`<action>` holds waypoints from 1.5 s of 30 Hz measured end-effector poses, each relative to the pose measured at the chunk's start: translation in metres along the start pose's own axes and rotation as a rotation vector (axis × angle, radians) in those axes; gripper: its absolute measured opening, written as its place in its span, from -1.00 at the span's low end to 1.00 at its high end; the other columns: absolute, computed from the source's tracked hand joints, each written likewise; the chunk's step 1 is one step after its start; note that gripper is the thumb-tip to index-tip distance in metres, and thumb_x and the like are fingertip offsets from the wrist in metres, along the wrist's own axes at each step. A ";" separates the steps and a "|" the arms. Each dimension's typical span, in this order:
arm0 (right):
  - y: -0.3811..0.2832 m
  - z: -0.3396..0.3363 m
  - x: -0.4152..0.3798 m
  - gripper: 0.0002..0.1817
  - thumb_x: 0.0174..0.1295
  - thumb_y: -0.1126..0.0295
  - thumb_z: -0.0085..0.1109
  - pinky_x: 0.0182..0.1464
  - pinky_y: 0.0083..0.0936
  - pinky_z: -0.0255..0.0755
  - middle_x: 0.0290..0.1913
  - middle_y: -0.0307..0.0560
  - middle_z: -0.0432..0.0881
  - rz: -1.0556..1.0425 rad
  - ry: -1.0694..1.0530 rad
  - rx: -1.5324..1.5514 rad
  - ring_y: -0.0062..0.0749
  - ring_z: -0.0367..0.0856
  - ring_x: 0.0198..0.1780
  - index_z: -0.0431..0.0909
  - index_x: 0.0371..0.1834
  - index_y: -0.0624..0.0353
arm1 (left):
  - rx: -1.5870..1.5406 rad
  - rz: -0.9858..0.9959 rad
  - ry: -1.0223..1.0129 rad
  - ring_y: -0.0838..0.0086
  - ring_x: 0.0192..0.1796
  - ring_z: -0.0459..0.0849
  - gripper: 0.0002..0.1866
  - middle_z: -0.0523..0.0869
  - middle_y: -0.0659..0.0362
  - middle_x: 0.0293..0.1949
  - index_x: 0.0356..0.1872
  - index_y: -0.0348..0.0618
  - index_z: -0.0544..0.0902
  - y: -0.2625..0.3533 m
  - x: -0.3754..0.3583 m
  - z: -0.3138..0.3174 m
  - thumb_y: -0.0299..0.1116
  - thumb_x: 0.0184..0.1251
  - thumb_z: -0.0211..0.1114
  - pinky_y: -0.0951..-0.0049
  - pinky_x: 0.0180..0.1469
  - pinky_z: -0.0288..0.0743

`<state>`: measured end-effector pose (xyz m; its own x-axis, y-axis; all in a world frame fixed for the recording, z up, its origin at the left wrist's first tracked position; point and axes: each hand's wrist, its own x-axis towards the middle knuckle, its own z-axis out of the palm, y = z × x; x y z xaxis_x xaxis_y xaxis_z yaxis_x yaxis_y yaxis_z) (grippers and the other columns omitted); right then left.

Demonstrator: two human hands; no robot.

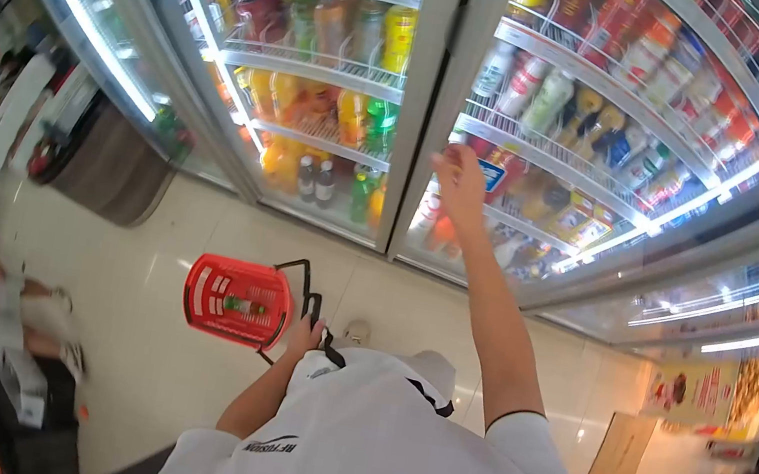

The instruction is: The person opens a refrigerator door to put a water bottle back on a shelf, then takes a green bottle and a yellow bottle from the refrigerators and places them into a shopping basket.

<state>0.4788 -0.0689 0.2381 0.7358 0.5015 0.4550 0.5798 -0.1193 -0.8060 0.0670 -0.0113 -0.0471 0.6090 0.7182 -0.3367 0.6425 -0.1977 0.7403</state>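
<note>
My left hand (305, 338) is closed around the black handle (314, 308) of a red shopping basket (232, 335), which hangs beside me above the floor. A small bottle with green and dark red parts (245, 306) lies inside the basket. With the arm stretched forward, my right hand (459, 182) is at the right-hand glass fridge door, near its upright frame (430, 114). Its fingers are loosely bent, the thumb apart, and no item shows in them. Behind that hand is a shelf of drinks, with a blue-labelled red pack (492, 174) close by.
Drink shelves (327, 73) fill the left-hand fridge, with orange and green bottles low down. A rounded brown counter (112, 157) stands at left, and a seated person (30, 318) is at lower left. A cardboard panel (615, 467) stands at right on the tiled floor (141, 378).
</note>
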 end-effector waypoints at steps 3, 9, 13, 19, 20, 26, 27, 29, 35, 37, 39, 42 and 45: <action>-0.032 0.013 0.029 -0.52 0.24 -0.01 0.26 -0.17 -0.22 0.50 -0.30 0.09 0.67 -0.040 0.066 -0.086 -0.04 0.68 -0.20 0.57 -0.11 0.25 | 0.003 0.000 0.014 -0.21 -0.21 0.66 -0.48 0.66 -0.27 -0.38 -0.26 -0.33 0.56 -0.006 0.002 -0.011 0.07 0.40 0.12 -0.06 -0.22 0.47; -0.036 0.028 0.030 -0.66 0.27 0.08 0.23 -0.44 -0.19 0.44 -0.61 0.00 0.55 -0.106 0.237 -0.441 0.00 0.61 -0.52 0.53 -0.26 0.16 | 0.095 0.108 0.036 -0.22 -0.37 0.64 -0.49 0.63 -0.26 -0.51 -0.34 -0.34 0.55 -0.001 0.000 -0.018 0.05 0.42 0.11 -0.08 -0.35 0.44; -0.035 0.034 0.029 -0.67 0.28 0.10 0.21 -0.45 -0.15 0.43 -0.58 0.00 0.57 -0.087 0.262 -0.453 0.02 0.61 -0.52 0.51 -0.20 0.17 | 0.100 0.063 0.092 -0.20 -0.36 0.65 -0.49 0.63 -0.25 -0.51 -0.36 -0.35 0.56 0.005 -0.014 -0.031 0.03 0.40 0.13 -0.07 -0.34 0.46; -0.038 0.033 0.025 -0.67 0.29 0.11 0.20 -0.45 -0.11 0.43 -0.57 0.06 0.57 -0.063 0.264 -0.415 0.09 0.61 -0.48 0.51 -0.22 0.17 | 0.169 0.130 0.163 -0.18 -0.36 0.66 -0.50 0.63 -0.24 -0.52 -0.38 -0.37 0.59 -0.008 -0.030 -0.034 0.01 0.37 0.16 -0.05 -0.33 0.46; -0.038 0.035 0.021 -0.67 0.29 0.11 0.20 -0.45 -0.11 0.43 -0.57 0.06 0.57 -0.055 0.265 -0.422 0.09 0.61 -0.48 0.51 -0.22 0.17 | 0.133 0.125 0.135 -0.18 -0.36 0.66 -0.50 0.63 -0.24 -0.51 -0.38 -0.37 0.59 -0.010 -0.033 -0.034 0.01 0.36 0.17 -0.05 -0.32 0.46; -0.050 0.035 -0.014 -0.67 0.26 0.10 0.25 -0.48 -0.16 0.37 -0.59 0.03 0.54 -0.082 0.345 -0.392 0.06 0.57 -0.52 0.52 -0.32 0.17 | 0.063 0.121 -0.023 -0.12 -0.36 0.68 -0.48 0.65 -0.21 -0.49 -0.32 -0.37 0.61 -0.027 -0.018 -0.038 0.04 0.33 0.19 0.01 -0.33 0.47; -0.062 0.031 -0.027 -0.67 0.24 0.10 0.28 -0.49 -0.19 0.36 -0.60 0.01 0.53 -0.075 0.340 -0.391 0.01 0.55 -0.54 0.53 -0.33 0.17 | 0.075 0.063 -0.041 -0.12 -0.37 0.68 -0.48 0.65 -0.21 -0.50 -0.32 -0.37 0.61 -0.020 -0.018 -0.038 0.04 0.33 0.19 0.01 -0.34 0.47; -0.073 0.024 -0.052 -0.64 0.26 0.09 0.25 -0.46 -0.15 0.37 -0.56 0.06 0.54 -0.028 0.296 -0.370 0.05 0.56 -0.51 0.51 -0.34 0.20 | 0.096 0.094 -0.061 -0.11 -0.38 0.68 -0.48 0.65 -0.20 -0.51 -0.32 -0.38 0.60 -0.015 -0.005 -0.032 0.04 0.33 0.19 0.01 -0.34 0.46; -0.101 -0.003 -0.124 -0.64 0.23 0.12 0.30 -0.47 -0.17 0.35 -0.54 0.07 0.53 0.084 0.169 -0.331 0.00 0.55 -0.49 0.47 -0.40 0.21 | 0.135 0.107 -0.149 -0.08 -0.34 0.71 -0.57 0.68 -0.17 -0.49 -0.35 -0.35 0.59 -0.016 0.031 -0.017 -0.06 0.27 0.25 0.04 -0.32 0.50; -0.110 -0.010 -0.141 -0.66 0.21 0.15 0.33 -0.47 -0.19 0.35 -0.55 0.06 0.52 0.105 0.195 -0.285 -0.02 0.54 -0.49 0.47 -0.42 0.19 | 0.176 0.160 -0.138 -0.06 -0.32 0.72 -0.68 0.71 -0.11 -0.45 -0.33 -0.29 0.60 -0.019 0.038 -0.014 -0.17 0.17 0.30 0.07 -0.27 0.55; -0.116 -0.017 -0.157 -0.68 0.18 0.19 0.37 -0.46 -0.21 0.36 -0.54 0.04 0.54 0.071 0.204 -0.316 -0.04 0.55 -0.48 0.48 -0.42 0.18 | 0.220 0.140 -0.143 -0.04 -0.28 0.73 -0.73 0.73 -0.08 -0.39 -0.27 -0.23 0.61 -0.020 0.042 -0.015 -0.26 0.09 0.31 0.10 -0.21 0.58; -0.120 -0.027 -0.178 -0.71 0.17 0.20 0.37 -0.46 -0.23 0.37 -0.52 0.01 0.56 -0.007 0.218 -0.291 -0.04 0.56 -0.48 0.53 -0.35 0.17 | 0.205 0.163 -0.179 -0.03 -0.19 0.73 -0.72 0.73 -0.12 -0.29 -0.19 -0.22 0.59 -0.027 0.045 -0.023 -0.35 0.06 0.30 0.08 -0.13 0.58; -0.134 -0.040 -0.191 -0.73 0.17 0.21 0.38 -0.45 -0.23 0.37 -0.50 -0.02 0.57 -0.058 0.208 -0.207 -0.05 0.56 -0.48 0.58 -0.28 0.15 | 0.158 0.116 -0.139 0.08 -0.21 0.73 -0.69 0.70 -0.09 -0.33 -0.17 -0.29 0.58 -0.015 0.032 -0.034 -0.37 0.05 0.28 0.19 -0.12 0.57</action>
<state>0.2748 -0.1831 0.2747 0.7429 0.3289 0.5831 0.6662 -0.2786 -0.6917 0.0616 0.0371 -0.0492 0.7341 0.5882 -0.3393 0.6227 -0.3837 0.6819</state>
